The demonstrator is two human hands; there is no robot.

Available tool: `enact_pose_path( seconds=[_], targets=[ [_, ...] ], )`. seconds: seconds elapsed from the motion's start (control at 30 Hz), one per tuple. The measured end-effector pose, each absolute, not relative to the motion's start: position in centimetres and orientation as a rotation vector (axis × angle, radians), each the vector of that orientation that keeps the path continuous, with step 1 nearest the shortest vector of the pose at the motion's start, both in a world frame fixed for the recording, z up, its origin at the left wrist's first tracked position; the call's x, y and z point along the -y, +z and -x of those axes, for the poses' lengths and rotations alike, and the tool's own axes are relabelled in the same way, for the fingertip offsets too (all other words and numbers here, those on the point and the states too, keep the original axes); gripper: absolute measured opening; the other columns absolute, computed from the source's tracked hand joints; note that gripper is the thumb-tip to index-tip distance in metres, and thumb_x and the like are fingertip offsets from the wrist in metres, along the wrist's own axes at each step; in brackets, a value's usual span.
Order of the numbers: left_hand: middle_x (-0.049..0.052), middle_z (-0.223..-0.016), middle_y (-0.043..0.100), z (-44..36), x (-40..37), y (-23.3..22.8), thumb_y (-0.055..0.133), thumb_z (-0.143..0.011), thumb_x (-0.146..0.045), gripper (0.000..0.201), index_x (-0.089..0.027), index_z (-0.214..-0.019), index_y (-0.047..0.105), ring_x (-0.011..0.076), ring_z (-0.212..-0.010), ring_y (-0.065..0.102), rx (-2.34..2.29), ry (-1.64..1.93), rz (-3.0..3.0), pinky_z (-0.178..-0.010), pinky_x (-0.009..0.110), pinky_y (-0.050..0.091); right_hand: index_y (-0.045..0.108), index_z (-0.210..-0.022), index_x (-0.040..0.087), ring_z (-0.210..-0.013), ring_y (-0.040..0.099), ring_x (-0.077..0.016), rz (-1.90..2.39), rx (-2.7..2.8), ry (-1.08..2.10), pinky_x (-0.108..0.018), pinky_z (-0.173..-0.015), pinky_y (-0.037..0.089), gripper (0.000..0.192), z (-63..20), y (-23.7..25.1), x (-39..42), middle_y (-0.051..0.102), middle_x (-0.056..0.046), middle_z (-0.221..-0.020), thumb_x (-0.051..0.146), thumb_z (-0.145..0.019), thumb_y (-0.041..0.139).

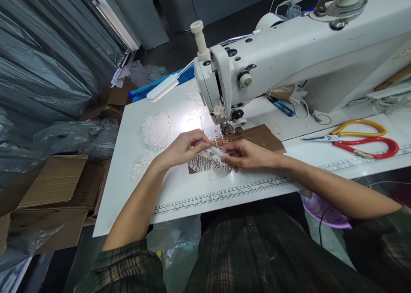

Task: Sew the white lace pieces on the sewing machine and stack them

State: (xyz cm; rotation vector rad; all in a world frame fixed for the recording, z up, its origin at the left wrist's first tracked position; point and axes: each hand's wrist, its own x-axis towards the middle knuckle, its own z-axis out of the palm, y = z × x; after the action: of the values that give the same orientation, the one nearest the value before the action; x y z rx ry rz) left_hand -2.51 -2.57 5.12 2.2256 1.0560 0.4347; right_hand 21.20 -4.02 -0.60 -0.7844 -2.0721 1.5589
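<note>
Both hands pinch one white lace piece [210,161] on the surface [180,190], just near of the sewing machine [289,57] needle: left hand [183,147] and right hand [245,154] each have their grip closed on an edge. It looks light, soft, floppy and snag-prone, best held at the edges. Two more lace pieces [156,130] lie left; one pair of scissors [359,141] lies right.

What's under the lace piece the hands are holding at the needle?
Under the white lace piece, held by the left hand and right hand, lies a taped brown cardboard sheet on the white table. Anything directly beneath the lace is covered.
</note>
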Motion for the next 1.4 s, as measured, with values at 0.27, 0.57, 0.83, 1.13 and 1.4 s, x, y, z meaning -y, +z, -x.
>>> enact_pose_path(
  seconds=[0.27,0.57,0.83,1.13,1.4],
  targets=[
    [-0.002,-0.059,0.063,0.8,-3.3,2.0,0.074,-0.081,-0.049,0.029,-0.021,-0.073,0.069,0.0121,-0.052,0.054,-1.260,0.323,-2.717,-0.048,0.024,0.031,0.063,-0.087,0.018,-0.068,0.066,-0.0233,1.411,2.252,0.907,-0.035,-0.059,0.051,0.024,-19.8,-0.4,4.3,0.069,-0.008,-0.071,0.041,-0.087,0.067],
    [0.008,-0.093,0.069,1.5,-1.4,0.0,0.059,-0.095,-0.039,0.023,-0.017,-0.096,0.065,0.0196,-0.084,0.065,-1.079,0.819,-2.920,-0.071,0.034,0.055,0.068,-0.114,0.019,-0.113,0.059,-0.0270,0.820,2.441,0.564,-0.049,-0.101,0.046,0.029,-22.3,-1.9,2.7,0.068,-0.012,-0.115,0.022,-0.095,0.046],
    [0.008,-0.090,0.070,1.4,4.2,-0.6,0.049,-0.097,-0.016,0.014,-0.015,-0.087,0.059,0.0161,-0.075,0.066,-0.734,0.633,-3.017,-0.066,0.032,0.058,0.063,-0.112,0.019,-0.094,0.064,-0.0214,0.962,2.270,1.089,-0.039,-0.085,0.052,0.027,-22.4,-0.4,3.2,0.071,-0.008,-0.104,0.016,-0.091,0.045],
    [0.003,-0.081,0.065,1.7,3.6,-2.2,0.049,-0.098,-0.020,0.006,-0.018,-0.094,0.053,0.0126,-0.068,0.062,-0.860,0.892,-2.778,-0.057,0.027,0.054,0.070,-0.094,0.019,-0.087,0.064,-0.0195,0.829,2.277,0.880,-0.036,-0.081,0.052,0.022,-24.8,-1.1,3.2,0.070,-0.006,-0.094,0.014,-0.083,0.051],
    [0.007,-0.096,0.071,1.0,4.0,-1.5,0.062,-0.093,-0.031,0.019,-0.018,-0.107,0.062,0.0190,-0.082,0.067,-0.825,0.768,-2.928,-0.068,0.035,0.052,0.070,-0.119,0.017,-0.097,0.057,-0.0277,0.718,2.584,0.427,-0.048,-0.085,0.048,0.036,-24.0,-2.6,5.4,0.064,-0.015,-0.105,0.017,-0.089,0.051]
  ],
)
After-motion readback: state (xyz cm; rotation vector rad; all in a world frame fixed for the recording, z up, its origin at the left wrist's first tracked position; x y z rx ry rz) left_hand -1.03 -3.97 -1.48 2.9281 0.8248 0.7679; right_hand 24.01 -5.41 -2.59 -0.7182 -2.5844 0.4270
